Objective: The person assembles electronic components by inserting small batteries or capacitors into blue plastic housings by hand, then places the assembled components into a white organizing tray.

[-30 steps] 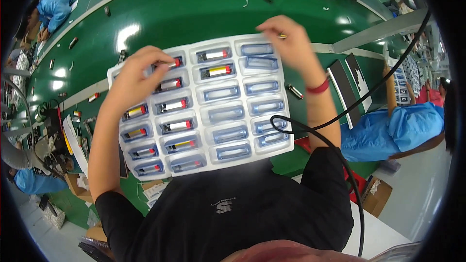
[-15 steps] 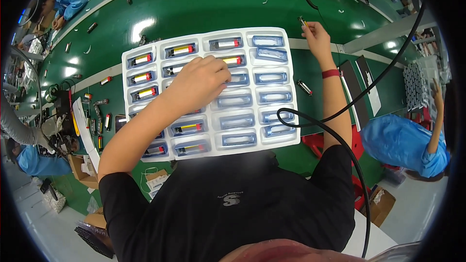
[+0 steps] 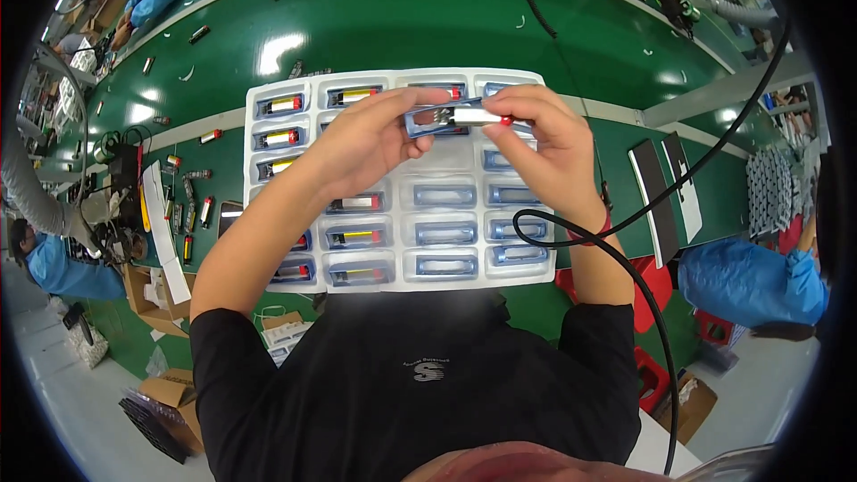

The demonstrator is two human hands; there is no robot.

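A large white moulded tray (image 3: 397,214) lies in front of me. Many pockets hold small blue clear plastic shells; those toward the left contain slim devices (image 3: 283,105) with yellow or silver bodies and red ends. Several shells toward the right, such as one blue shell (image 3: 444,195), hold no device. Above the tray my left hand (image 3: 375,138) grips another blue plastic shell (image 3: 416,125) at its left end. Between the fingertips of my right hand (image 3: 549,138) is a silver device (image 3: 469,116) with a red end, its left part over that shell.
A black cable (image 3: 656,290) loops across the tray's right edge. Loose devices (image 3: 189,214) lie on the green table at left. Dark and white strips (image 3: 653,201) lie at right. People in blue (image 3: 750,281) sit at both sides.
My right hand has come in from the far right with the device, to the tray. My left hand has lifted a blue shell out of its pocket, which now shows bare white.
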